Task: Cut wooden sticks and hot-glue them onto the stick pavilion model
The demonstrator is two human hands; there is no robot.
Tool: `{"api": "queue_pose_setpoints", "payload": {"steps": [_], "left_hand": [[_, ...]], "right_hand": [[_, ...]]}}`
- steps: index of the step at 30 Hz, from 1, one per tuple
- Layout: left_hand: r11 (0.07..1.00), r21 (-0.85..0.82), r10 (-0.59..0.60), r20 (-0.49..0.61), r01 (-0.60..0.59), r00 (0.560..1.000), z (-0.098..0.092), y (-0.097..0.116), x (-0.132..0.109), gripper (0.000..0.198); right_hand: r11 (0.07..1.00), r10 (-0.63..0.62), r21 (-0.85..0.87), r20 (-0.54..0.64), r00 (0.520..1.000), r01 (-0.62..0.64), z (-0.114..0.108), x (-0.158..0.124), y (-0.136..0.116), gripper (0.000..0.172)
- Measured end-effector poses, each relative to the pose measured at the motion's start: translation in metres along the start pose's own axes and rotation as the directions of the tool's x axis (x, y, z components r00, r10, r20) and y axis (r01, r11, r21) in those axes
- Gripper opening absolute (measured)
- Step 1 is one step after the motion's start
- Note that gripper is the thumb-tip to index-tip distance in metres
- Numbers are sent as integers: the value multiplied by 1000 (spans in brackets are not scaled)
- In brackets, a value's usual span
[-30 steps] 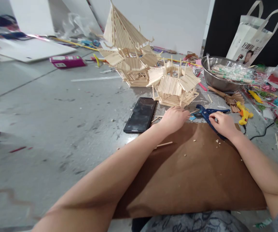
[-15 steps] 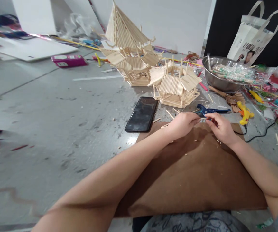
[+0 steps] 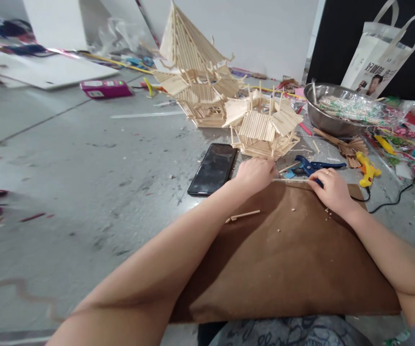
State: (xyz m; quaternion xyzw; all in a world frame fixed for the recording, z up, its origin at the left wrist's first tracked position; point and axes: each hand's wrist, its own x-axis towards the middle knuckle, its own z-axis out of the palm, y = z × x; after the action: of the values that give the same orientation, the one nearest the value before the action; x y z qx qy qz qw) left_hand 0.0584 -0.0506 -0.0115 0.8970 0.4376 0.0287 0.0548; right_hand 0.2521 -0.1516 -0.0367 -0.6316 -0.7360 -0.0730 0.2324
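A thin pale wooden stick (image 3: 291,180) stretches level between my two hands, above the far edge of a brown board (image 3: 283,269). My left hand (image 3: 256,174) is closed at the stick's left end, its fingertips turned away from view. At the other end, my right hand (image 3: 332,190) pinches the stick between thumb and fingers. Just behind the right fingers lies a blue hand cutter (image 3: 306,166), partly hidden by them. A short stick (image 3: 247,214) and small cut bits rest on the board near my left forearm.
Beyond my hands stand a low stick-built model (image 3: 261,127) and a taller roofed one (image 3: 196,91). A black phone (image 3: 212,168) lies left. To the right are a yellow glue gun (image 3: 368,169) with its cord, a metal bowl (image 3: 328,122) of wrapped sticks and a white bag (image 3: 376,57).
My left hand has moved left and slightly away from me, widening the gap between my hands. The stick now shows along its length between them. My right hand stays nearly in place.
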Motion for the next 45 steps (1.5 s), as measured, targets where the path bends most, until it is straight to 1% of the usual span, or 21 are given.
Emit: {"api": "queue_pose_setpoints", "payload": {"steps": [3,8,13,18,21,22,24,25,27,29,31,33,34,35,36,37,40,42,43,44,45], "left_hand": [[1000,15,-17,66,17,998,6,-2,3,27],[997,-50,-61,115,67,991,7,-6,5,27],[998,-62,-21,129,30,991,8,-12,6,23],[998,-47,-21,147,29,989,7,-11,5,22],[999,-20,-32,133,35,991,5,-8,3,23],[999,-9,-30,121,31,992,3,-7,2,23],[1000,2,-21,93,21,995,-1,-5,0,25],[1000,-1,-15,76,15,997,-4,-4,-1,26],[1000,-17,-19,34,19,999,-10,-2,-5,27],[999,-48,-24,0,24,1000,-15,1,-8,27],[995,-95,-23,-34,20,999,-17,4,-11,27],[987,-159,-34,-83,20,996,-17,7,-13,27],[981,-194,-47,-111,24,993,-16,8,-13,27],[973,-230,-60,-135,27,989,-14,10,-12,28],[963,-267,-68,-154,25,986,-12,11,-12,29],[953,-302,-65,-166,12,984,-10,11,-11,29],[909,-411,0,-171,-71,985,-3,11,-7,28],[861,-495,55,-147,-122,988,-1,12,-6,29],[830,-541,77,-130,-136,989,0,13,-5,30],[796,-589,95,-111,-142,989,0,14,-6,31],[760,-634,112,-91,-144,990,0,15,-6,31]], "right_hand": [[998,-54,-10,28,998,54,2,1,3,19],[997,-83,8,74,994,82,2,1,6,21],[995,-100,8,59,993,100,-3,3,7,22],[996,-80,48,20,997,79,-15,7,16,17],[994,-43,104,-8,999,43,-25,9,25,14],[991,-9,135,-28,1000,12,-29,9,28,13],[966,102,245,-71,992,-82,-35,10,34,13],[933,173,333,-88,981,-135,-37,10,37,14],[809,325,550,-120,938,-210,-40,11,43,16],[648,473,728,-153,868,-225,-40,13,47,17],[536,595,815,-177,784,-222,-38,15,51,17],[485,677,842,-189,711,-238,-34,17,54,15],[475,702,844,-193,686,-249,-31,18,55,15],[476,718,839,-197,668,-263,-28,18,56,15],[487,722,825,-197,664,-285,-25,17,57,15],[509,714,801,-187,675,-317,-22,17,57,16],[610,637,681,-118,762,-404,-12,14,58,21],[683,580,610,-117,806,-402,-7,12,55,31],[702,560,600,-130,818,-384,-6,12,52,37],[701,546,612,-130,828,-366,-6,11,48,41],[677,538,646,-108,836,-352,-6,11,42,42]]}}
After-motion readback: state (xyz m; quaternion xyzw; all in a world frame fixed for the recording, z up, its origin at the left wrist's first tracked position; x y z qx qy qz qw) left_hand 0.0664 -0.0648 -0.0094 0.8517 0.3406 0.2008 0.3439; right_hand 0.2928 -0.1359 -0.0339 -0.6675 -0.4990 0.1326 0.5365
